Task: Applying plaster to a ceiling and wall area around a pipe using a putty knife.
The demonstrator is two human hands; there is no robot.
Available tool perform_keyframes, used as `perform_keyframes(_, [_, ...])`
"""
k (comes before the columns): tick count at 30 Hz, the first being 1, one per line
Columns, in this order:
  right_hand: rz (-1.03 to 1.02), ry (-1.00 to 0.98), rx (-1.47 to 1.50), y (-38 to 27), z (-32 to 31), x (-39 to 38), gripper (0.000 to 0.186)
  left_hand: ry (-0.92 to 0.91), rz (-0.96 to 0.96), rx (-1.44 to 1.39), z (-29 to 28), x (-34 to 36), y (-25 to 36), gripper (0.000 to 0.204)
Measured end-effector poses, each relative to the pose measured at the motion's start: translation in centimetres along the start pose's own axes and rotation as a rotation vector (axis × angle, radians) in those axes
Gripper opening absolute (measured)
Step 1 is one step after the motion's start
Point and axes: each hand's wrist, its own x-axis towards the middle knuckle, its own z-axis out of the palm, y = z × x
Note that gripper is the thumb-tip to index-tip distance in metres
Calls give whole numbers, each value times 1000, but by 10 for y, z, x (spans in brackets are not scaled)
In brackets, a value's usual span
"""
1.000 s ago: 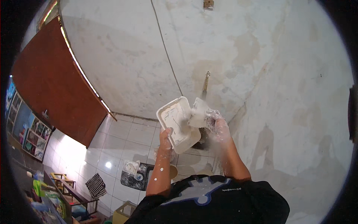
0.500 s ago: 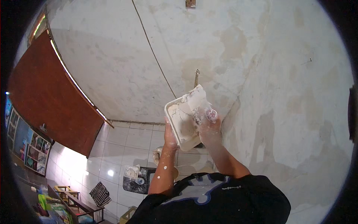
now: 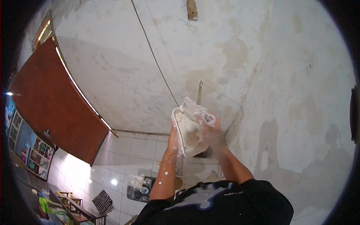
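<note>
My left hand (image 3: 172, 141) is wrapped round the left side of a white rectangular tub (image 3: 193, 151). Whitish wall putty (image 3: 186, 126) coats its inside. Over the tub's right side, my right hand (image 3: 212, 131) grips a putty knife (image 3: 189, 106), its handle mostly hidden by the fingers and smeared putty. The broad blade, thick with putty, lies across the tub's far end. Both hands are dusted white, and white flecks dot my left forearm.
Ahead stands a patchy plastered wall (image 3: 112, 67) with a hanging cord (image 3: 154, 56) and a narrow slot (image 3: 199, 93). A brown door (image 3: 60, 101) is at left. On the tiled floor (image 3: 138, 165) lie a black speckled board (image 3: 137, 195) and a striped cloth (image 3: 103, 202).
The putty knife's blade has swung left and nearer over the tub's far end. Tub and hands sit slightly lower in view, as the whole scene has shifted down.
</note>
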Motion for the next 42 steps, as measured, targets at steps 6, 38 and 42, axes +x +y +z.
perform_keyframes(6, [-329,68,-454,23,-14,36,44,-167,-52,-21,3,29,8,65])
perform_keyframes(38, [-611,91,-247,54,79,436,34,247,192,41,-13,274,74,70])
perform_keyframes(42, [-1045,353,-750,35,123,482,47,242,221,43,-20,290,93,69])
